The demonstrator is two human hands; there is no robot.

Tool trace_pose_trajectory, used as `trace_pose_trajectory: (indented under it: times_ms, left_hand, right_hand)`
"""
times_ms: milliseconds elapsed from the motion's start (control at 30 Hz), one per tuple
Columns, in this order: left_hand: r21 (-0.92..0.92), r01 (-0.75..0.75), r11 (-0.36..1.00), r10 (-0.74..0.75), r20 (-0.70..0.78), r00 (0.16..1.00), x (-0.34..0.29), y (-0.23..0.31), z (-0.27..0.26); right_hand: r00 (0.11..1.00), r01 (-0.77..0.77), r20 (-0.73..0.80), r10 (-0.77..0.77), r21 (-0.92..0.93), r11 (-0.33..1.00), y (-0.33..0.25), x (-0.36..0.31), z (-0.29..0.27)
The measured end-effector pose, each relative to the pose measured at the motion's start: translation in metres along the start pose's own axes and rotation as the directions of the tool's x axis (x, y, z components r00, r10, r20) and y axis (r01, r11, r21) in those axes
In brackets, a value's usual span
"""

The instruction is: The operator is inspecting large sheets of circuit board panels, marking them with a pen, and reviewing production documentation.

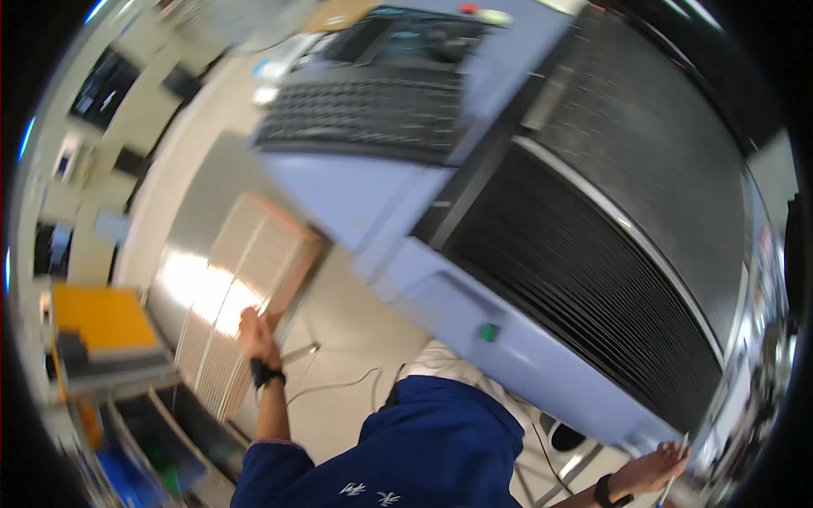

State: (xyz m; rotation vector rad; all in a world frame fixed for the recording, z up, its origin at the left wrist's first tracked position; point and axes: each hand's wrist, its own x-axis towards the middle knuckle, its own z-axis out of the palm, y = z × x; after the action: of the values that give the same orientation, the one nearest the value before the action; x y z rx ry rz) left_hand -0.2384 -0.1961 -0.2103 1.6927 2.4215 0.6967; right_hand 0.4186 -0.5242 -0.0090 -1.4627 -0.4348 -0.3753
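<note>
My left hand [258, 337], with a black band at the wrist, is over the near edge of a tan, finely ribbed stack or box [294, 279] on a shiny metal surface. Its fingers are smeared, and contact with the stack is unclear. At the lower right, my right hand [654, 471] is closed around a thin, white and bluish pen-like stick [666, 489], which pokes out at both ends of the grip. That hand is beside the near right corner of a blue machine [406, 292] with a black ribbed bed [584, 279].
A black keyboard [364, 114] lies on the blue top, left of the machine's dark flat plate [635, 110]. A green button [489, 332] sits on the machine's front. Lower left are a yellow panel [106, 317] and divided bins [152, 432]. Cables [334, 386] trail across the floor.
</note>
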Motion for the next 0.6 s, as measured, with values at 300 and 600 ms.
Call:
trace_pose_trajectory:
  times_ms: [300,600]
  left_hand:
    - [0.348,-0.646,0.679,0.715,-0.113,0.69,0.029,-0.082,0.017]
    - [-0.06,-0.842,0.537,0.734,-0.458,0.501,-0.021,0.302,-0.081]
  right_hand:
    - [0.939,-0.218,-0.266,-0.219,-0.951,0.218,0.095,0.0,-0.299]
    - [0.793,-0.45,-0.494,0.356,-0.869,-0.204,0.153,-0.081,-0.352]
